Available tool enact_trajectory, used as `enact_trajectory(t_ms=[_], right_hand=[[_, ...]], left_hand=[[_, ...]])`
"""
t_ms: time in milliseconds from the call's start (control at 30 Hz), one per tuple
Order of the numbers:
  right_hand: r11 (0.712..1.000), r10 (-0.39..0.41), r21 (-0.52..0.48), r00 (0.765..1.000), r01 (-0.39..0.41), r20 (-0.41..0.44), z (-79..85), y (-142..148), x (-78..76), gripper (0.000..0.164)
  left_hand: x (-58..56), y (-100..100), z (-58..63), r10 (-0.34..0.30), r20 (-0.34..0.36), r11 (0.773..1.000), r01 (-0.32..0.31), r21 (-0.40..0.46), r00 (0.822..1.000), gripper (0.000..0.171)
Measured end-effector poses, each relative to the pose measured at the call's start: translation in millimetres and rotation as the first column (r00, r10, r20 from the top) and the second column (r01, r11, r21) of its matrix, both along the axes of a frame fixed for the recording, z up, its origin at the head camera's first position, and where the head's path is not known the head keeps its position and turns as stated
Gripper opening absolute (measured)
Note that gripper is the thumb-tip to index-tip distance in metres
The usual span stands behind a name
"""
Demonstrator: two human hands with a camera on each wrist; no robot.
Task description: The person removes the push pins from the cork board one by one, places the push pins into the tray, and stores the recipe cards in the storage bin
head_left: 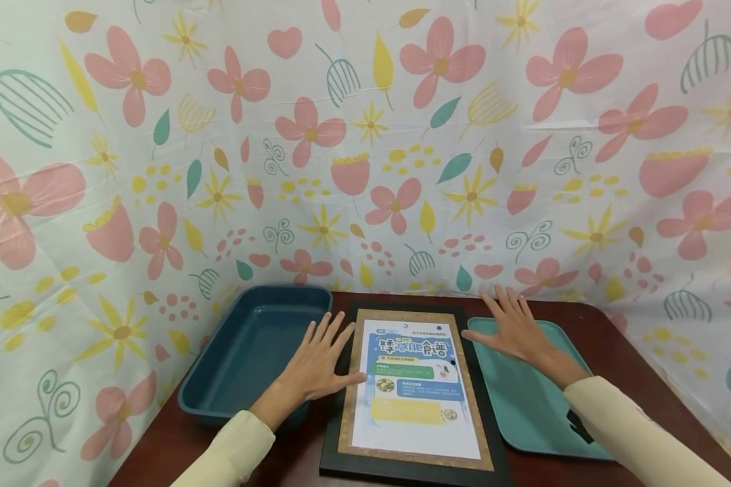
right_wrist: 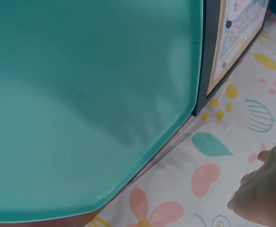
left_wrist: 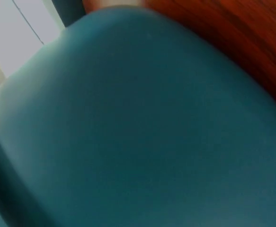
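Observation:
A framed cork board (head_left: 415, 462) with a black border lies between my hands. A printed sheet (head_left: 426, 433) with Chinese lettering and coloured boxes is on it, with small round pins near its top and right edge. My left hand (head_left: 313, 365) is held with fingers spread between the dark blue bin (head_left: 219, 362) and the board, its thumb reaching over the sheet's left edge. My right hand (head_left: 518, 331) spreads its fingers above the far left part of the green tray (head_left: 524, 412). Neither hand holds anything. In the right wrist view, the right hand (right_wrist: 268, 175) shows at the right edge.
The dark red-brown table (head_left: 158, 450) carries the bin, board and tray side by side. A flowered curtain (head_left: 396, 135) rises behind and beside it. The bin's wall (left_wrist: 138, 123) fills most of the left wrist view. A small black thing (head_left: 579, 426) shows by the right sleeve.

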State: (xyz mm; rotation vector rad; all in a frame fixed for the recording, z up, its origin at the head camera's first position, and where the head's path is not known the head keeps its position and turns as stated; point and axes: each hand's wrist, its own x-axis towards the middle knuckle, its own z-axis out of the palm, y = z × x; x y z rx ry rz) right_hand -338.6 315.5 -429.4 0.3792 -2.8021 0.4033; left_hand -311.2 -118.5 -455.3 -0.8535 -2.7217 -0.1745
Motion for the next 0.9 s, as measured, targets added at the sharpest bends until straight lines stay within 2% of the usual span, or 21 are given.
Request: enact_trajectory(t_ms=[300, 700, 900], right_hand=[[0.998, 0.026, -0.051, 0.999, -0.028, -0.031, -9.0, -3, -3.5, 0.113], [1.000, 0.029, -0.014, 0.999, -0.028, 0.018, -3.9, -9, -6.5, 0.113], [0.999, 0.026, -0.026, 0.999, -0.025, 0.039, -5.1, -14, -7.7, 0.112]], left_hand=[[2.1, 9, -5.1, -0.024, 0.028, 1.000, 0.024, -0.007, 0.999, 0.103], [1.4, 19, -9.6, -0.033, 0.084, 0.999, 0.034, -0.004, 0.996, 0.101], [0.6, 26, -12.8, -0.048, 0.072, 0.998, 0.050, -0.034, 0.996, 0.099]])
